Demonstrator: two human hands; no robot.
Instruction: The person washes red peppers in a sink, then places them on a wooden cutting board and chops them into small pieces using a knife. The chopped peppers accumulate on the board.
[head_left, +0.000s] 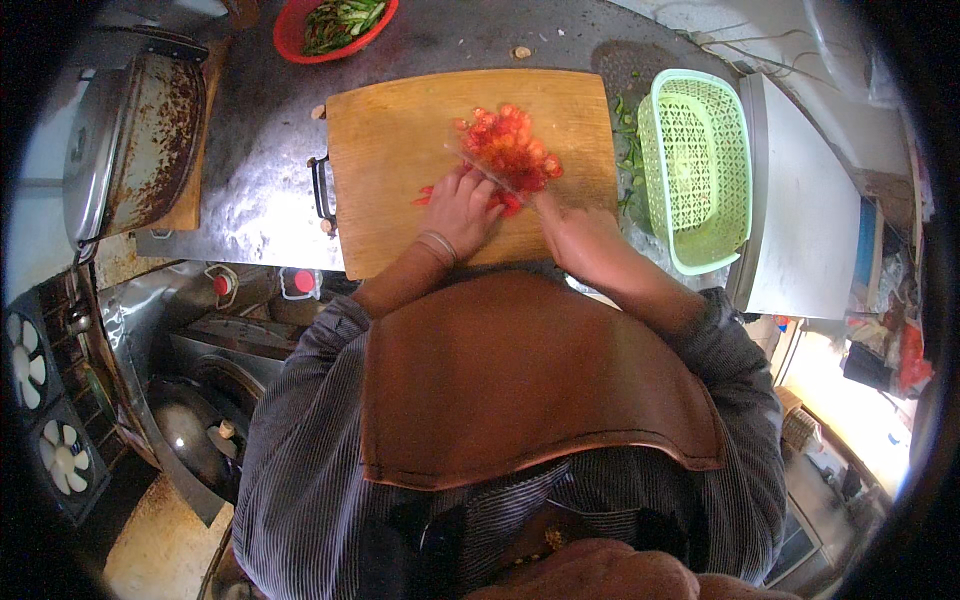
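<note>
A wooden cutting board (390, 150) lies before me on the dark counter. My left hand (463, 210) presses uncut red peppers (510, 201) onto the board, fingers bent near the blade; their tips stick out on both sides of the hand. In my right hand (577, 232) is a kitchen knife (489, 172), its handle hidden by my fingers. The blade appears as a thin, blurred line slanting along my left fingertips. Just beyond it, a loose heap of chopped red pepper (510, 139) spreads over the board.
Right of the board stands a pale green plastic basket (651, 150), with green scraps (628, 154) beside it. A red bowl (289, 37) of sliced green vegetables sits at the far left. A lidded, stained pot (157, 142) occupies the left side. Below it is a covered wok (191, 427).
</note>
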